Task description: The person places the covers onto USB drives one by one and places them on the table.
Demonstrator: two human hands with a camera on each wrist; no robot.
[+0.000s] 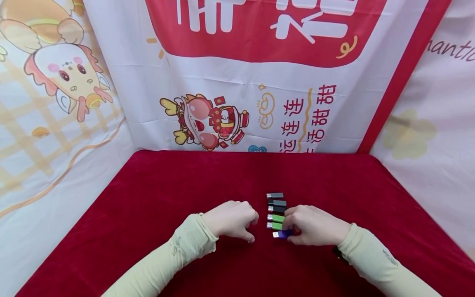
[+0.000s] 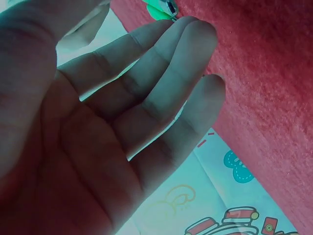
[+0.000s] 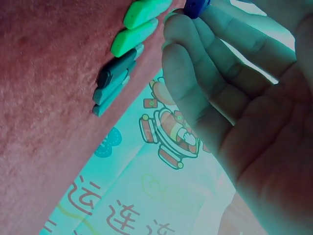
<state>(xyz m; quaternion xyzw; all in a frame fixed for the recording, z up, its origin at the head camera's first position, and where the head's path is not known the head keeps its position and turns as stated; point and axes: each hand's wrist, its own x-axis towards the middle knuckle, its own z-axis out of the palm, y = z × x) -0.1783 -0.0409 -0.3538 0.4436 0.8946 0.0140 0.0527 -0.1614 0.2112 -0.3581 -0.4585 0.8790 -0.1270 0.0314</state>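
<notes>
My right hand (image 1: 315, 225) pinches a blue-purple USB stick (image 1: 283, 234) between thumb and fingers, its metal plug pointing left. In the right wrist view, the blue USB stick (image 3: 196, 7) shows at the fingertips. Just above it in the head view lie two bright green USB sticks (image 1: 275, 218), then a black USB stick (image 1: 276, 209) and two grey ones (image 1: 275, 195), forming a column with plugs to the left. My left hand (image 1: 233, 219) hovers left of the column, fingers loosely bent around nothing. Its palm and fingers (image 2: 166, 88) fill much of the left wrist view.
A dark red velvet cloth (image 1: 185, 181) covers the table. Beside my right sleeve (image 1: 371, 251) a small black object (image 1: 339, 253) is partly hidden. Printed white curtains (image 1: 137, 103) rise behind the table and along both sides.
</notes>
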